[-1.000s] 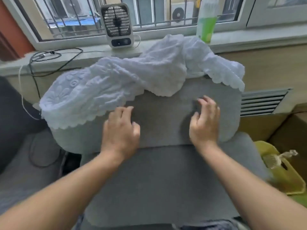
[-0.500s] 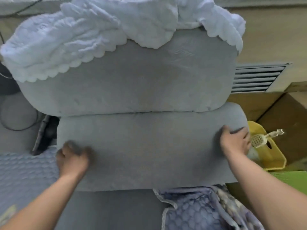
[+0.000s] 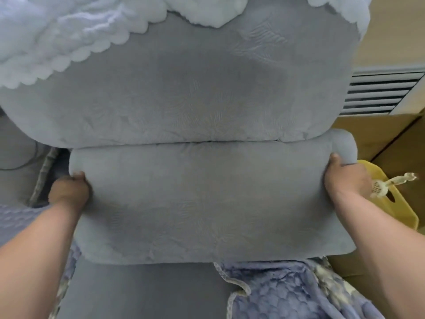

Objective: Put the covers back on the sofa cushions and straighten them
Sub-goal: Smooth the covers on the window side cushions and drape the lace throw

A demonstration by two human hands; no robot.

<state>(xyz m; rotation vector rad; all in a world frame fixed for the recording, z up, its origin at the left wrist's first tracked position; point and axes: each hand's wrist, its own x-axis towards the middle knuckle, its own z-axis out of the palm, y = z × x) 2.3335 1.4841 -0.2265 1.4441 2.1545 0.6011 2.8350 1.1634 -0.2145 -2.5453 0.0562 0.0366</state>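
the left hand (image 3: 69, 192) grips the left end of the lower grey cushion (image 3: 202, 203), with its fingers curled round the edge. the right hand (image 3: 347, 178) grips the right end the same way, and the cloth bunches up by its thumb. the upper grey cushion (image 3: 184, 88) sits right behind, touching the lower one along a long seam. a white lacy cover (image 3: 57, 35) lies bunched on top of the upper cushion. a blue quilted blanket (image 3: 287, 293) lies under the lower cushion's near edge. a yellow plastic bin (image 3: 391, 203) stands just beside the right hand.
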